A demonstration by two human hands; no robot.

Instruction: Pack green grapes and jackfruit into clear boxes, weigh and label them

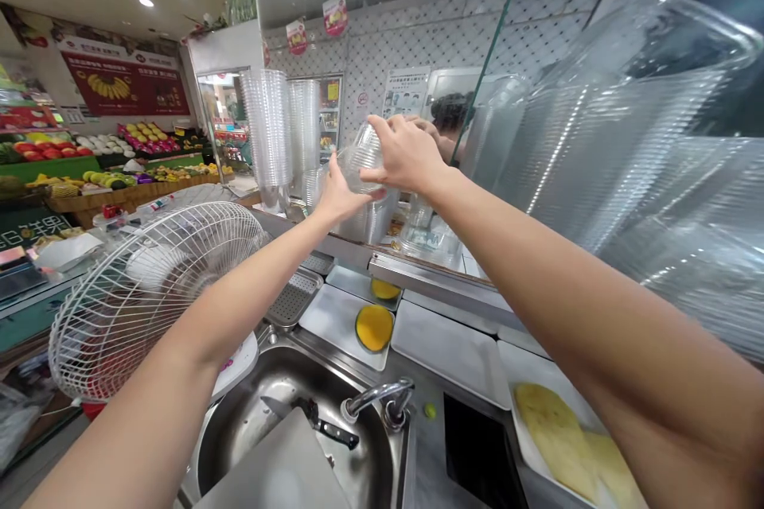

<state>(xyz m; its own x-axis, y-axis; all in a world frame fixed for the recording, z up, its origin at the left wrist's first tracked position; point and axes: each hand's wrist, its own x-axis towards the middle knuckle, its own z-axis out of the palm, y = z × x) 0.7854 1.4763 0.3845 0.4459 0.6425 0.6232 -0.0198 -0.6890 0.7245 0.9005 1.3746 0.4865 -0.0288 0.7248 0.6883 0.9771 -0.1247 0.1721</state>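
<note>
Both my arms reach forward and up to a shelf ledge above a steel counter. My right hand (404,153) grips the top of a clear plastic container (360,157) from above, fingers closed on it. Under the same container, my left hand (338,196) cups it from below and the left. Below them sits a stack of clear plastic containers (371,221) on the ledge. Tall stacks of clear plastic cups (268,130) stand just to the left.
A white wire fan (149,286) stands at the left. Below are a steel sink (239,429) holding a knife (325,427) and a board, a faucet (376,398), steel lids, yellow fruit in tubs (374,327), and sliced fruit on a tray (567,437). Large clear lids fill the right.
</note>
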